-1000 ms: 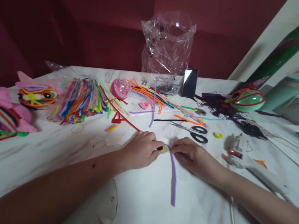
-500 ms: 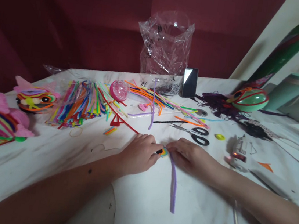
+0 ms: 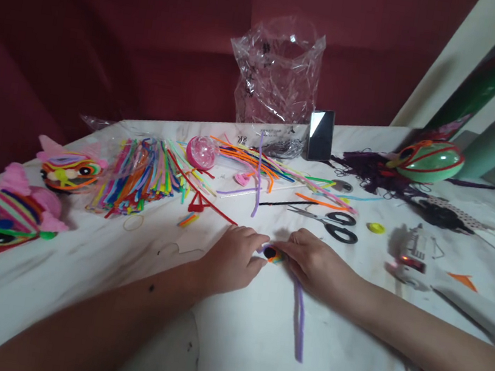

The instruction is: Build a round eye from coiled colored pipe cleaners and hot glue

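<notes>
My left hand (image 3: 232,258) and my right hand (image 3: 313,265) meet on the white table (image 3: 77,284), both pinching a small coiled disc of coloured pipe cleaner (image 3: 273,255) with a black centre. A loose purple pipe cleaner (image 3: 299,319) trails from the disc toward me, passing under my right hand. Both hands rest on the tabletop with fingers curled in.
A heap of coloured pipe cleaners (image 3: 141,175) lies at the left, with two finished fish figures (image 3: 4,216) beyond it. Black scissors (image 3: 334,224), a glue gun (image 3: 409,263), a pink ball (image 3: 202,151), a clear plastic bag (image 3: 279,73) and a green ball (image 3: 430,162) stand behind my hands.
The disc has turned between my fingers, its black centre showing more. The purple tail has swung slightly rightward. My view has shifted a little.
</notes>
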Available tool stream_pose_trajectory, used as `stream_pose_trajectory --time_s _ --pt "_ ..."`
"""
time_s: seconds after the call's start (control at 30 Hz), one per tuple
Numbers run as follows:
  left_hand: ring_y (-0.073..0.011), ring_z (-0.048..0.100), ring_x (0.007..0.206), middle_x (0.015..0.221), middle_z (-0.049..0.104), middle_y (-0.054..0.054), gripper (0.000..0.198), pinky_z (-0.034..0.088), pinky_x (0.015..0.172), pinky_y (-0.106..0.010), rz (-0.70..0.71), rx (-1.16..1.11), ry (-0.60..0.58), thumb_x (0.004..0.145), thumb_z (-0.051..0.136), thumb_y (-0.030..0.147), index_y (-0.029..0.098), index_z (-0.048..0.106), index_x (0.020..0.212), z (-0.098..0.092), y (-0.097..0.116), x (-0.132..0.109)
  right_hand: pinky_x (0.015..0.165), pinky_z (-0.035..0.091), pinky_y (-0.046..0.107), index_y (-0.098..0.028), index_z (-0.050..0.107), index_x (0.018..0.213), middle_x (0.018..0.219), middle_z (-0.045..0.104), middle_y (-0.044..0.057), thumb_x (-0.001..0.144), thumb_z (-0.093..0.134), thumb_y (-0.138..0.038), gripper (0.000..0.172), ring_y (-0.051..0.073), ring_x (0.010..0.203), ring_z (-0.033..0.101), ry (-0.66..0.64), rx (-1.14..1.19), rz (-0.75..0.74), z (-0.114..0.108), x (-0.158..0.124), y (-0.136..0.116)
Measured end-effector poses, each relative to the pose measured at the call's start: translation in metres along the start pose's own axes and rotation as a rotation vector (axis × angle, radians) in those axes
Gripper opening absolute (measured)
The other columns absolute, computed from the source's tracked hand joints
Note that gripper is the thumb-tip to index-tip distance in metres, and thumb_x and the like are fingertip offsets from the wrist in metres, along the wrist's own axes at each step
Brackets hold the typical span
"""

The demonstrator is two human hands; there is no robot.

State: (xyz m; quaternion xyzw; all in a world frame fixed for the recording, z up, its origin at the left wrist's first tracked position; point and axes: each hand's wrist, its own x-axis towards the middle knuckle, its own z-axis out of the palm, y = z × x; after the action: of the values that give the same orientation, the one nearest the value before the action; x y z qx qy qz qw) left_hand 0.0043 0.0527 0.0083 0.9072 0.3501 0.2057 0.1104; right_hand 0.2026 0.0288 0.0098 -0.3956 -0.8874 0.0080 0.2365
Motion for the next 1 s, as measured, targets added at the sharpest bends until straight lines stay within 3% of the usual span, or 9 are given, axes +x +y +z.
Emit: stream_pose_trajectory --time_s 0.17,0.5,0.67,1.0 --pt "-0.0212 0.057 0.093 0.096 0.065 -0.006 0.025 0.040 0.084 -0.036 -0.022 0.040 0.001 0.077 0.054 0.012 0.018 0.059 0.101 -0.0023 0.0049 -0.0069 0.063 0.042 0.032 -0.013 0.065 0.105 0.072 0.057 0.008 0.088 0.042 -0.014 0.028 0.021 0.071 0.051 -0.079 -0.109 -0.008 -0.0046 0.0010 -0.0056" --pt "-0.0213 0.057 0.085 0.090 0.066 -0.007 0.027 0.038 0.081 -0.037 0.171 0.160 -0.047 0.080 0.049 0.010 0.016 0.056 0.105 -0.0075 0.0021 -0.0063 0.062 0.038 0.031 -0.015 0.067 0.098 0.071 0.056 0.007 0.086 0.044 -0.011 0.026 0.020 0.068 0.048 -0.113 -0.156 -0.011 -0.0044 0.0026 -0.0059" --pt "-0.0199 0.058 0.084 0.091 0.067 -0.005 0.033 0.040 0.082 -0.035 0.111 0.073 -0.011 0.074 0.053 0.007 0.016 0.056 0.106 -0.0071 0.0007 -0.0069 0.063 0.038 0.031 -0.017 0.065 0.109 0.072 0.056 0.007 0.086 0.045 -0.010 0.031 0.020 0.068 0.047 -0.098 -0.179 -0.027 -0.0033 0.0031 -0.0067" --pt "-0.0141 0.060 0.075 0.086 0.068 0.001 0.035 0.045 0.077 -0.030 -0.081 -0.132 0.034 0.069 0.053 0.003 0.021 0.059 0.098 -0.0053 0.0006 -0.0053 0.062 0.035 0.031 -0.018 0.067 0.105 0.070 0.053 0.006 0.087 0.046 -0.012 0.029 0.019 0.067 0.046 -0.072 -0.276 -0.073 -0.0001 0.0053 -0.0089"
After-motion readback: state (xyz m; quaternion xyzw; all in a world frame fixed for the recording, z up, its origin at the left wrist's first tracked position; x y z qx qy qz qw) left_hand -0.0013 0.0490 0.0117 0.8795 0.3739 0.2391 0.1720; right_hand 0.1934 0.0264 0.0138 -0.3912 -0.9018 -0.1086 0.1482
